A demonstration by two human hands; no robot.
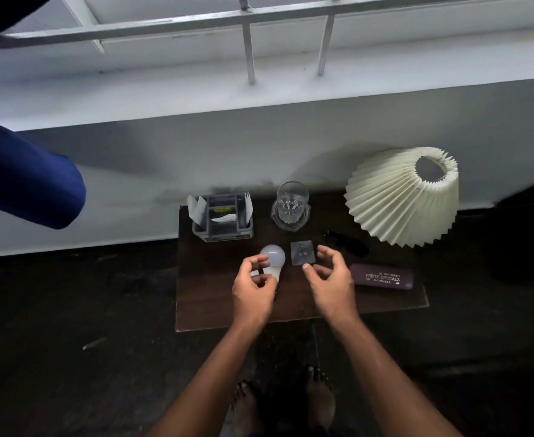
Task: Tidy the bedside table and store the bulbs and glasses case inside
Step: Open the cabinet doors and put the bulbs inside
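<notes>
I am closing my left hand [253, 287] around the white frosted light bulb [273, 257], my grip curling about its narrow neck and base while the round globe is sticking out past my fingers [259, 263]. It is lying near the middle of the dark wooden bedside counter [215, 298], and I cannot tell whether it is lifting clear yet or only resting under my hand. My right hand [330, 279] is hovering just beside it with fingers spread and holding nothing, above a small clear square packet [302, 253].

The dark purple glasses case with gold lettering [383, 276] is lying flat to the right of that hand, near the counter's right edge. I am seeing only one bulb from here.

The risk I am judging is in the smooth glass: I am gripping the narrow end, so the heavier globe could pivot out and roll off the counter to the floor. The clear faceted drinking glass [290, 201] is standing just behind, near the grey plastic organiser box with tissues [223, 219], and a careless swing of either wrist could knock it. The cream pleated lampshade [404, 197] is crowding the right rear corner, leaving little room when I am reaching for the case.
</notes>
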